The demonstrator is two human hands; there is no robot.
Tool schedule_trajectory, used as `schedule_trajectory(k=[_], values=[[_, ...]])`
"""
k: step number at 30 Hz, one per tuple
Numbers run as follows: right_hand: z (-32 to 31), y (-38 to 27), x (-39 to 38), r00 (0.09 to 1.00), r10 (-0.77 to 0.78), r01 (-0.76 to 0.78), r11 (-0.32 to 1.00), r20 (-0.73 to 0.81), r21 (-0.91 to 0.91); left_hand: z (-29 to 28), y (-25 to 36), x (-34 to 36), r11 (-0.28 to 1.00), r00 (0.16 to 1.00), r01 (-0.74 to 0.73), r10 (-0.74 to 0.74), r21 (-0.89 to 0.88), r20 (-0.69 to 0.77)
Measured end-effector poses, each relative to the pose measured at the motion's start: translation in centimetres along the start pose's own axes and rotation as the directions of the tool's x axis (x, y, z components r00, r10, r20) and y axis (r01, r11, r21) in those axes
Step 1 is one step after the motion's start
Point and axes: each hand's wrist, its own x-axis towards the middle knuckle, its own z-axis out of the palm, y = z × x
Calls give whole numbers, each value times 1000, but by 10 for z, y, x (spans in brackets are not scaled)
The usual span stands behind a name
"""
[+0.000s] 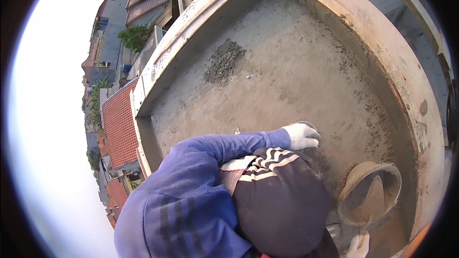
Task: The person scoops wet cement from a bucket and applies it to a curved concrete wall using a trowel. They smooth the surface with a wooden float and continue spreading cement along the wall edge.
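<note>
Neither my left hand nor my right hand can be made out. Close in front, a person in a blue sweater (191,205) and a dark cap (279,210) with pale stripes bends over grey mortar. That person's white-gloved hand (302,136) is low on the mortar, fingers curled; a thin curved edge shows behind it, its kind unclear. To the lower right, a mud-coated bucket (354,196) lies tipped, its mouth facing the picture's right. A pointed trowel blade (375,193) shows at it. By the trowel's lower end is a whitish shape (358,247), perhaps a glove, cut by the frame.
Low walls with a pale left rim (165,50) and a broad right rim (382,33) enclose the mortar floor (287,81). A heap of crumbly mortar (224,59) sits near the left wall. Beyond it appear tiled roofs (119,126) and a tree (135,37), tilted sideways.
</note>
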Motion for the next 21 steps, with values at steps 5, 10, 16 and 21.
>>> schedule_trajectory(k=[5, 10, 16, 21], values=[[-18, 63, 28, 973, -229, 228, 973, -29, -24, -23, -46, -54, 989, 929, 116, -76, 90, -361], [-77, 81, 48, 987, 1, -19, 994, 163, 109, -7, -75, -156, 906, 763, 403, -409, -128, -500], [-82, 60, 101, 954, -297, 292, 952, 39, 92, 6, -178, -239, 931, 728, 364, -303, -27, -615], [-87, 55, 127, 915, -403, 403, 912, -13, 82, -18, -182, -263, 819, 464, 481, -542, -314, -701]])
